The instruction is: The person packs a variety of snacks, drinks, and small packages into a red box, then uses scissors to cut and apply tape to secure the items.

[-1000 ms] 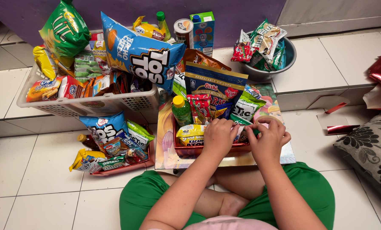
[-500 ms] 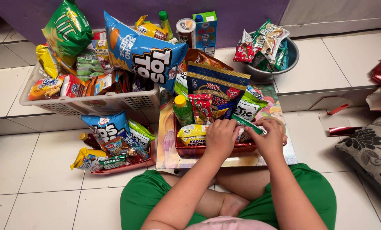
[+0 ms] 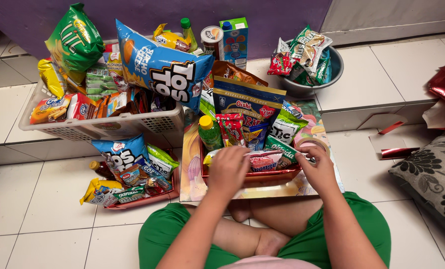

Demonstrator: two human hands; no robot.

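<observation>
Person sits cross-legged on the tiled floor (image 3: 43, 219), both forearms stretched forward over a red tray (image 3: 277, 175).

Largest to smallest:
- White laundry-style basket (image 3: 108, 130), one, up on the raised step at left. Holds one big blue chip bag (image 3: 160, 65), one green chip bag (image 3: 75, 42), plus a pile of small bars and packs too jumbled to count.
- Patterned cushion (image 3: 429, 172), one, far right on the floor.
- Grey metal bowl (image 3: 332, 74), one, on the step at right, filled with several small snack packs.
- Red tray in front of the knees, sitting on a flat printed sheet (image 3: 192, 174). Upright inside: one dark blue resealable pouch (image 3: 247, 107), one small green bottle with yellow cap (image 3: 210, 133), a few green and red sachets.
- Second red tray (image 3: 137, 199), at left on the floor, stacked with one smaller blue chip bag and mixed packs.
- Juice carton (image 3: 235, 40), one, and one round can (image 3: 212, 42) by the wall.

Hands:
- Left hand (image 3: 228, 169): palm down, fingers curled over a pale wrapped snack at the near edge of the tray; touching it, can't tell if actually gripping.
- Right hand (image 3: 317, 167): at the tray's right end, fingers curled around a tape roll (image 3: 313, 144), thumb side up; grip looks closed on it.
- Pink-white snack pack (image 3: 264, 160) lies in the tray between the two hands.
</observation>
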